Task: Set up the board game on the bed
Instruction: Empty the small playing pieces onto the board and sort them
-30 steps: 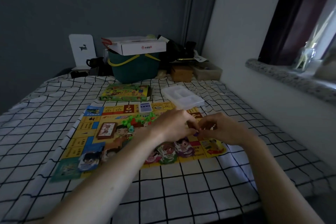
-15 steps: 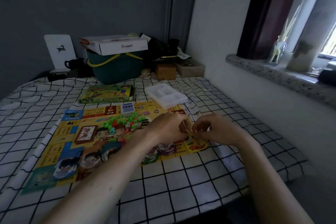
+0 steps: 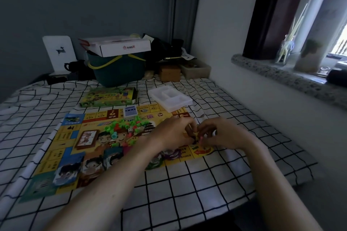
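Currently the game board lies flat on the bed, which is covered by a white sheet with a black grid. Both hands meet above the board's near right corner: the left hand and the right hand have their fingers curled in close together, pinching a small piece between them; what the piece is cannot be told, as it is mostly hidden and blurred.

On the board's middle sits a loose pile of green and red plastic pieces with a white die among them. A blue-backed card deck rests near the far edge, and a brown-framed card stack lies to the left.

Beyond the board, a clear plastic tray with several compartments overlaps the far right corner; its compartments look bare. Beside it lies the green game box. Farther back a dark green basket with a yellow handle carries a white cardboard box on its rim; the basket's contents are hidden.
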